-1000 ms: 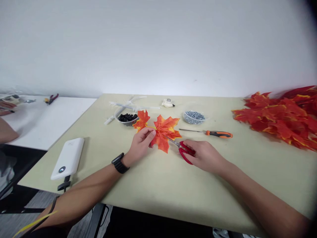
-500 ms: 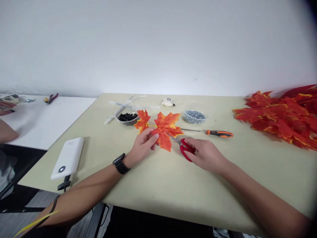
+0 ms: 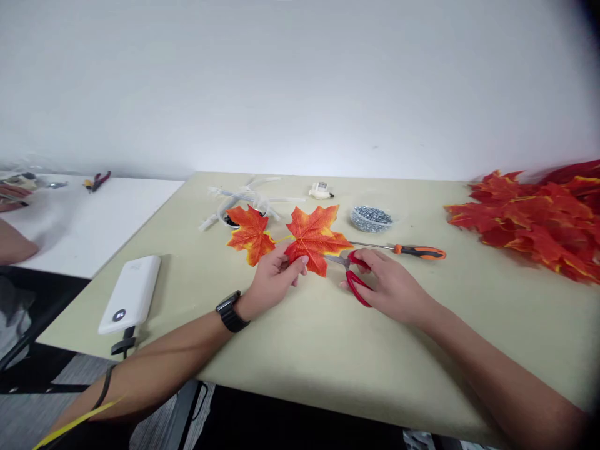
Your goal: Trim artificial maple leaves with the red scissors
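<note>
Between thumb and fingers, my left hand (image 3: 276, 275) pinches an orange-red artificial maple leaf (image 3: 316, 234). A yellow stem links it to a second maple leaf (image 3: 250, 233) on the left, which partly covers a tub of black bits. My right hand (image 3: 391, 284) grips red-handled scissors (image 3: 357, 284) with the handles spread apart. Their blades point left and pass behind the right-hand leaf, so the tips are hidden. Just beyond my right hand lies a screwdriver (image 3: 419, 252) with a black and orange handle.
A clear tub of small silvery pieces (image 3: 372, 218), a small cream-coloured device (image 3: 321, 190) and translucent strips (image 3: 234, 199) lie towards the wall. A heap of maple leaves (image 3: 534, 219) fills the right side. A white power bank (image 3: 131, 294) and pliers (image 3: 97, 182) are left; another person's arm (image 3: 16, 244) shows there.
The left-hand leaf has swung outward and now shows more of its face, covering the black bits. The scissors' handles have spread wider in my right hand.
</note>
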`<state>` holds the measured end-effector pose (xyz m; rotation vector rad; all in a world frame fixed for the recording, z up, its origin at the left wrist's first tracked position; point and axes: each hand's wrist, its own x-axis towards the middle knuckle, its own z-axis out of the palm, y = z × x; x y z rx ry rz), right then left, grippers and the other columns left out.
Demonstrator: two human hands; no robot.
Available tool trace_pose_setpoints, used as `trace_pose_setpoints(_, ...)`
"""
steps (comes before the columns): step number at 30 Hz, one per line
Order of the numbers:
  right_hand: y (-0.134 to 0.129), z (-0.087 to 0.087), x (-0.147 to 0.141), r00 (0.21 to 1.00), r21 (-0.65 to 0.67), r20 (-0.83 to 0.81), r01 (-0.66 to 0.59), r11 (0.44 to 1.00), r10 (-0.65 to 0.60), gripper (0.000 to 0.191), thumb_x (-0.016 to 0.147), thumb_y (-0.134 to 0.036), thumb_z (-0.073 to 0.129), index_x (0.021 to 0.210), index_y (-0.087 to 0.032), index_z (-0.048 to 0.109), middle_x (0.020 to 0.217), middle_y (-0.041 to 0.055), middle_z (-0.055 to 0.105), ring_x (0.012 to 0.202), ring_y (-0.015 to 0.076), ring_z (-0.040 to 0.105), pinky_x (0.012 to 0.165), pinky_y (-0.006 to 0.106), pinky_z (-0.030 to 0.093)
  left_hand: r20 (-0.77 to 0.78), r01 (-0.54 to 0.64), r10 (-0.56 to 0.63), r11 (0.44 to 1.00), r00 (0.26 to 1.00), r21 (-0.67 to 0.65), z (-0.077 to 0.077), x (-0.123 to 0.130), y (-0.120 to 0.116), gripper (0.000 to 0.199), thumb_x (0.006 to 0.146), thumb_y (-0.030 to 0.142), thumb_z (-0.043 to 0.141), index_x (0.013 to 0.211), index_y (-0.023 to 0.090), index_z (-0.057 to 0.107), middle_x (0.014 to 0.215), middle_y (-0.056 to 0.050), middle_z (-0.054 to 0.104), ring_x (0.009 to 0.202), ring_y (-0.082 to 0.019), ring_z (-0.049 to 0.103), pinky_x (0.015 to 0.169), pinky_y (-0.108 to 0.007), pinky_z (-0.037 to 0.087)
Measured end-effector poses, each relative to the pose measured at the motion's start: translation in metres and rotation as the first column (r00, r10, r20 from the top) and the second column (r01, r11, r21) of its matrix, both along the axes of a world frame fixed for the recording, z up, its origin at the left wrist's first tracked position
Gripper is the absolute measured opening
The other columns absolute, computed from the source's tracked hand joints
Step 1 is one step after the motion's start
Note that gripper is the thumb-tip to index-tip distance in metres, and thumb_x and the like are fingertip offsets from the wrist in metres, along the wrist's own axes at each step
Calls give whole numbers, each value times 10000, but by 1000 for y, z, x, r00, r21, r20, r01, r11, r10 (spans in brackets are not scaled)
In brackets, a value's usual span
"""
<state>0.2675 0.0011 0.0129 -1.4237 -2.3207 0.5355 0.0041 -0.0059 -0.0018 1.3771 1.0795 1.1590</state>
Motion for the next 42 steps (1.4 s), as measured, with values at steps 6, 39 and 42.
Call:
trace_pose_setpoints(6,0,0,0,998,19,14,-63,998,63,363,935,-549,631,1086,-230,547,1003,86,647,925,264,615,857,413,486,56,-59,57,998,997,28,1,0,3,335,913,478,717,858,175,586,736,-5,653,528,-79,524,501,-211,471)
trace_pose_setpoints(39,-2,-2,-5,986,-82,62,-149,985,154,284,974,-488,567,1030,-211,597,883,42,671,763,202,574,776,359,444,-122,-48,38,996,992,-79,-3,-1,-1,444,907,543,703,715,164,571,624,3,615,508,-69,491,517,-202,402)
trace_pose_setpoints(42,-3,-2,-5,985,-76,64,-154,985,159,283,976,-486,568,1021,-208,599,886,41,674,749,194,573,778,360,444,-97,-36,26,995,995,-96,-2,-1,-2,442,905,544,706,722,167,568,622,7,617,507,-70,493,526,-204,419)
